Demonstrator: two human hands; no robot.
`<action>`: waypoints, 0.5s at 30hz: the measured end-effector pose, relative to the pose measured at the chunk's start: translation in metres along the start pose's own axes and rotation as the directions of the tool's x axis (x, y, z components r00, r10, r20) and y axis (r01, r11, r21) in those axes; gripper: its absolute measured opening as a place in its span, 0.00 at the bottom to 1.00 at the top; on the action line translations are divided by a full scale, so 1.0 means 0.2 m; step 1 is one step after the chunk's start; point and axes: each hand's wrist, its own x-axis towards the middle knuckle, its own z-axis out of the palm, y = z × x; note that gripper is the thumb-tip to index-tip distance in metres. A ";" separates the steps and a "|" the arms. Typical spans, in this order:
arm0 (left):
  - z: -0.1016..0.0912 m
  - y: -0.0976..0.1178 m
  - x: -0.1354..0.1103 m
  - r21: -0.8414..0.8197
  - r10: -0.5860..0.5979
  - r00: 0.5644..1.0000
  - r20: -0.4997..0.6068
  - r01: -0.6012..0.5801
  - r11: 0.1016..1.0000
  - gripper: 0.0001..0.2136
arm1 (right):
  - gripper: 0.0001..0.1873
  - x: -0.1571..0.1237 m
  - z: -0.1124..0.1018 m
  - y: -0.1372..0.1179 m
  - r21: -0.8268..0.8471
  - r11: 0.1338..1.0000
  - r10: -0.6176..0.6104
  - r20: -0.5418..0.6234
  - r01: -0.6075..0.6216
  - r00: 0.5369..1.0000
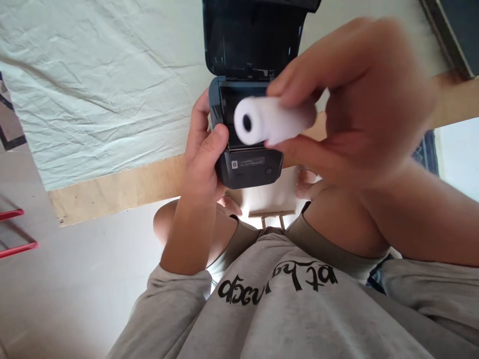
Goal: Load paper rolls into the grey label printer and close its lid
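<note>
While the left hand (204,159) is wrapping its fingers around the left side of one dark grey, boxy plastic device (249,172), the right hand (359,109) is pinching one white, cylindrical paper roll (275,119) between thumb and fingers. The roll is hovering over the device's open compartment. One hinged, glossy black plastic lid (250,40) is standing open beyond the device; one pale, creased cloth (105,89) is spreading to its left.
</note>
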 end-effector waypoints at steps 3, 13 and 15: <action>0.01 0.01 -0.01 0.041 -0.029 0.999 -0.036 0.031 0.999 0.16 | 0.04 0.01 0.03 -0.04 -0.211 0.955 -0.215 -0.016 0.207 0.976; 0.02 0.01 -0.02 0.028 -0.050 0.999 0.002 0.050 0.998 0.15 | 0.07 0.05 0.09 0.03 -0.385 0.888 -0.260 0.036 0.253 0.965; 0.01 0.01 -0.02 0.033 -0.045 0.999 0.003 0.045 0.998 0.15 | 0.06 0.04 0.09 0.02 -0.440 0.868 -0.245 0.023 0.230 0.969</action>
